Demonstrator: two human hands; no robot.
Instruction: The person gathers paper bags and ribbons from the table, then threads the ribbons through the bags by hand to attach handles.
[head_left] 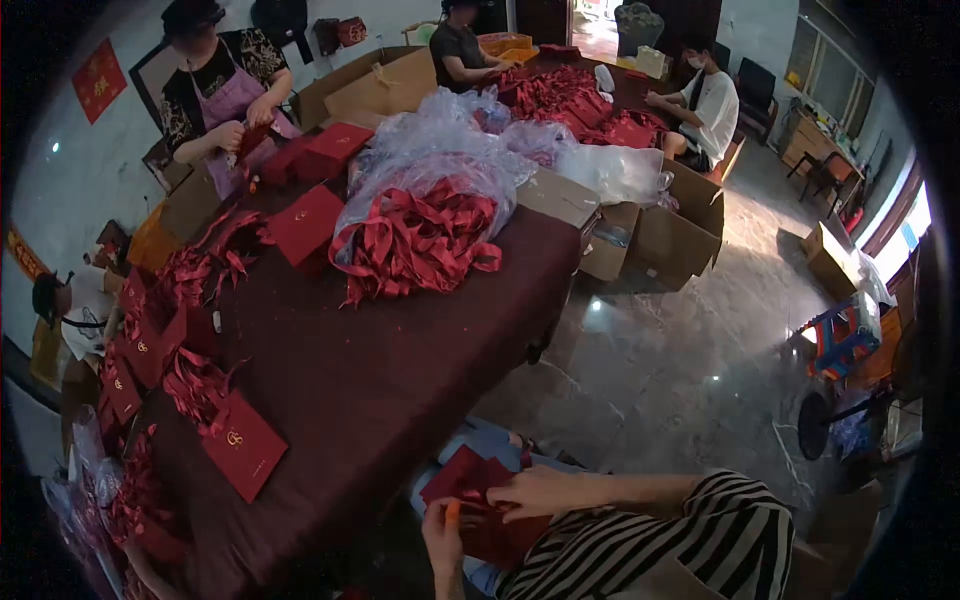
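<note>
A dark red bag or folder (pixel 468 472) rests over the lap, above light blue trousers. On its left side, my left hand (pixel 441 538) grips the edge, with an orange cover on one fingertip. My right hand (pixel 535 490) reaches in from the right below a black-and-white striped sleeve, its fingers closed on the same red piece near its middle. Whether a ribbon is between those fingers is too small to tell. On the table, left of my hands, lies a flat red bag (pixel 243 445) with a gold emblem.
The long table (pixel 340 370) has a dark red cloth, heaped red ribbons (pixel 425 235) in clear plastic and more red bags (pixel 305 222). Several people work around it; an arm (pixel 150 575) shows at bottom left. Cardboard boxes (pixel 680 225) stand beside the table, a blue stool (pixel 845 335) at right.
</note>
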